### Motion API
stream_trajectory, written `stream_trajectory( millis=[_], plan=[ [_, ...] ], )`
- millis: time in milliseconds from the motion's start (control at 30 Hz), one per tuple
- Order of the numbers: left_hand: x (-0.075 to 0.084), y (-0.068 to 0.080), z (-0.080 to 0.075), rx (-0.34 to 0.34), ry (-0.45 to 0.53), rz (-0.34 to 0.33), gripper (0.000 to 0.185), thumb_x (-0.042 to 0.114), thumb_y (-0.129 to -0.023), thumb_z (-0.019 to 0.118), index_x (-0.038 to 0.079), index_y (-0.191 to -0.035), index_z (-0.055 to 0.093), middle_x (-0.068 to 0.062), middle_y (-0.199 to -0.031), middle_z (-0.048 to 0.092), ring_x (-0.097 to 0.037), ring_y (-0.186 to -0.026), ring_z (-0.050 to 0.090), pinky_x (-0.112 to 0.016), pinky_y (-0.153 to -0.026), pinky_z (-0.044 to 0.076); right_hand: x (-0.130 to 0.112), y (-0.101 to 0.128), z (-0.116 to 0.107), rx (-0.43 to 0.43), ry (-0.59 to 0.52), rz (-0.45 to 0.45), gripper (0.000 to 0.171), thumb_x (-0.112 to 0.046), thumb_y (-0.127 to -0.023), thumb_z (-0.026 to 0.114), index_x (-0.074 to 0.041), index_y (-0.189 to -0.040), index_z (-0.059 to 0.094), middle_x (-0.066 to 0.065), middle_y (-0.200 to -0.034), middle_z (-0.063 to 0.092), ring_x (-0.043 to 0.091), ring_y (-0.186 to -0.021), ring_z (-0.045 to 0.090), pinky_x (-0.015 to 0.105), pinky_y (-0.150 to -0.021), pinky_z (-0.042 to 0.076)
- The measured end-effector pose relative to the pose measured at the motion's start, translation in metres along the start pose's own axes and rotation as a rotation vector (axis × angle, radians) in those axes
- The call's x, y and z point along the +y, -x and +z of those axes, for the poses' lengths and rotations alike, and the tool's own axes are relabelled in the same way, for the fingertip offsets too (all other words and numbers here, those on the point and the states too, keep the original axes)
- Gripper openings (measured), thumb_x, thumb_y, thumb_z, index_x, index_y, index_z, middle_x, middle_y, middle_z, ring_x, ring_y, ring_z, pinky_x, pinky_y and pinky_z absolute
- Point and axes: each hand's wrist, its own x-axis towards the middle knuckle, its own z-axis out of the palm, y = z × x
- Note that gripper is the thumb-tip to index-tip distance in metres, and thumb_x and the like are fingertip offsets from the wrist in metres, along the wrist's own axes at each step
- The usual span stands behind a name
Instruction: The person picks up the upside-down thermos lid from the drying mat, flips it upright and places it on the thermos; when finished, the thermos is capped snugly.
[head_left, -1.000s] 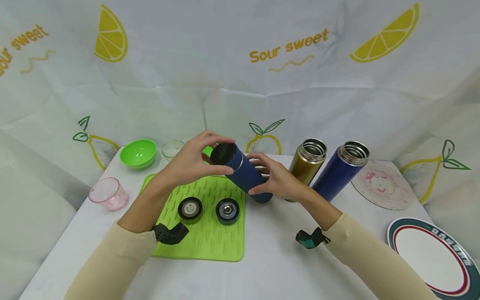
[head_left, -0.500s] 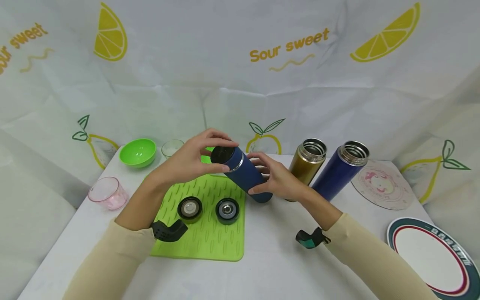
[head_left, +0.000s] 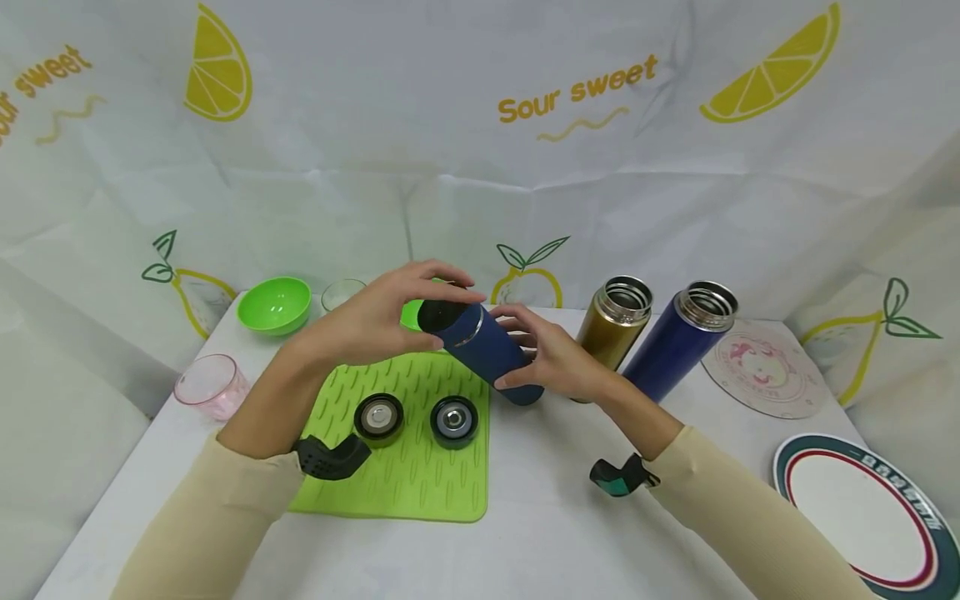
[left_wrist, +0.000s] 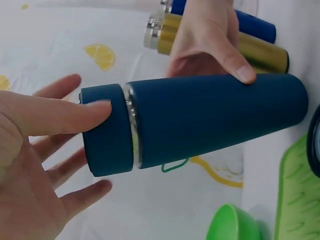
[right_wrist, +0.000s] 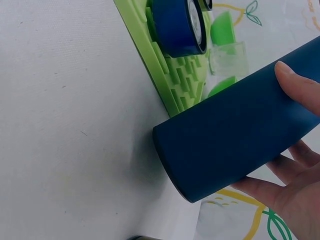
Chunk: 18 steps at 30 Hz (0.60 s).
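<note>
A dark blue thermos [head_left: 491,350] leans to the left, its base low by the table. My right hand [head_left: 551,354] grips its body, thumb on the near side and fingers around the far side. My left hand [head_left: 382,317] is at the matching blue lid [left_wrist: 107,130], thumb against its side and the other fingers spread loosely about it. A steel ring [left_wrist: 132,125] shows between lid and body. Two detached lids, one dark [head_left: 378,418] and one blue [head_left: 453,422], lie inside-up on the green mat [head_left: 420,492].
To the right, lidless gold [head_left: 606,337] and blue-purple [head_left: 667,354] thermoses stand close together. Beyond them lie a pink round mat [head_left: 765,375] and a white plate [head_left: 855,517]. A green bowl [head_left: 273,307], a clear glass [head_left: 341,294] and a pink glass [head_left: 213,387] stand at left.
My left fingers and wrist have turned a little around the lid, the index finger reaching further across its top. The right hand and the thermos body stay nearly still.
</note>
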Motion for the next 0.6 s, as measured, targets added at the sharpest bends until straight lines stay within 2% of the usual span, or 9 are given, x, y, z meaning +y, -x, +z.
stream_trajectory(
  millis=[67, 167, 233, 267, 333, 400, 433, 533, 600],
  plan=[
    [0.0010, 0.0006, 0.0008, 0.015, -0.023, -0.027, 0.068, 0.012, -0.083, 0.083, 0.021, -0.146, 0.058, -0.007, -0.152, 0.046, -0.027, -0.142, 0.043, -0.052, -0.109, 0.047, 0.0004, 0.0000, 0.0004, 0.001, -0.003, -0.002, 0.088, -0.004, -0.077, 0.088, -0.018, -0.150, 0.041, 0.012, -0.154, 0.049, 0.037, -0.146, 0.046, 0.060, -0.117, 0.041],
    [0.0015, 0.0009, 0.0029, 0.057, -0.055, -0.106, 0.069, 0.031, -0.083, 0.085, 0.024, -0.146, 0.057, -0.006, -0.140, 0.050, -0.024, -0.126, 0.050, -0.044, -0.092, 0.053, 0.0011, -0.0005, 0.0012, -0.001, -0.008, -0.006, 0.087, -0.004, -0.077, 0.088, -0.019, -0.150, 0.041, 0.012, -0.154, 0.049, 0.037, -0.146, 0.046, 0.060, -0.116, 0.042],
    [0.0011, 0.0017, 0.0031, 0.071, -0.052, -0.120, 0.065, 0.032, -0.084, 0.084, 0.025, -0.144, 0.059, -0.005, -0.134, 0.054, -0.022, -0.119, 0.053, -0.040, -0.086, 0.054, 0.0015, -0.0007, 0.0017, -0.005, -0.011, -0.008, 0.087, -0.004, -0.077, 0.088, -0.019, -0.149, 0.042, 0.012, -0.154, 0.049, 0.037, -0.146, 0.046, 0.060, -0.116, 0.043],
    [0.0008, 0.0022, 0.0028, 0.066, -0.039, -0.108, 0.061, 0.027, -0.086, 0.082, 0.024, -0.143, 0.060, -0.004, -0.134, 0.055, -0.022, -0.119, 0.054, -0.041, -0.088, 0.054, 0.0015, -0.0009, 0.0019, -0.005, -0.013, -0.009, 0.087, -0.004, -0.077, 0.088, -0.019, -0.150, 0.041, 0.012, -0.154, 0.049, 0.037, -0.146, 0.046, 0.060, -0.116, 0.043],
    [0.0006, 0.0031, 0.0015, 0.051, -0.010, -0.076, 0.065, 0.016, -0.085, 0.082, 0.023, -0.145, 0.058, -0.004, -0.144, 0.052, -0.022, -0.132, 0.051, -0.046, -0.099, 0.052, 0.0013, -0.0009, 0.0021, -0.003, -0.019, -0.006, 0.088, -0.004, -0.077, 0.087, -0.019, -0.150, 0.041, 0.012, -0.154, 0.049, 0.038, -0.146, 0.047, 0.060, -0.116, 0.043],
    [0.0015, 0.0038, 0.0007, 0.052, 0.002, -0.069, 0.077, 0.014, -0.081, 0.085, 0.024, -0.150, 0.053, -0.003, -0.153, 0.046, -0.023, -0.142, 0.044, -0.050, -0.108, 0.049, 0.0012, -0.0007, 0.0020, 0.000, -0.024, -0.004, 0.088, -0.003, -0.077, 0.087, -0.019, -0.150, 0.041, 0.012, -0.153, 0.050, 0.038, -0.145, 0.047, 0.060, -0.116, 0.043],
    [0.0020, 0.0039, 0.0007, 0.059, -0.003, -0.085, 0.079, 0.017, -0.081, 0.086, 0.025, -0.151, 0.051, -0.003, -0.154, 0.045, -0.023, -0.141, 0.044, -0.051, -0.108, 0.048, 0.0012, -0.0006, 0.0019, 0.001, -0.027, -0.003, 0.088, -0.003, -0.077, 0.087, -0.019, -0.150, 0.042, 0.012, -0.153, 0.051, 0.038, -0.145, 0.047, 0.061, -0.115, 0.043],
    [0.0040, 0.0021, 0.0027, 0.080, -0.049, -0.170, 0.078, 0.037, -0.081, 0.086, 0.027, -0.150, 0.051, -0.004, -0.145, 0.049, -0.022, -0.126, 0.050, -0.046, -0.097, 0.052, 0.0012, 0.0001, 0.0012, 0.005, -0.027, -0.002, 0.087, -0.002, -0.077, 0.087, -0.019, -0.149, 0.043, 0.012, -0.152, 0.052, 0.038, -0.145, 0.048, 0.061, -0.114, 0.045],
    [0.0041, 0.0012, 0.0031, 0.072, -0.042, -0.189, 0.069, 0.037, -0.084, 0.084, 0.025, -0.146, 0.056, -0.004, -0.137, 0.054, -0.022, -0.119, 0.054, -0.044, -0.091, 0.054, 0.0010, 0.0005, 0.0009, 0.005, -0.024, -0.006, 0.086, -0.002, -0.076, 0.087, -0.019, -0.148, 0.043, 0.012, -0.152, 0.052, 0.038, -0.145, 0.047, 0.061, -0.114, 0.045]
  ],
)
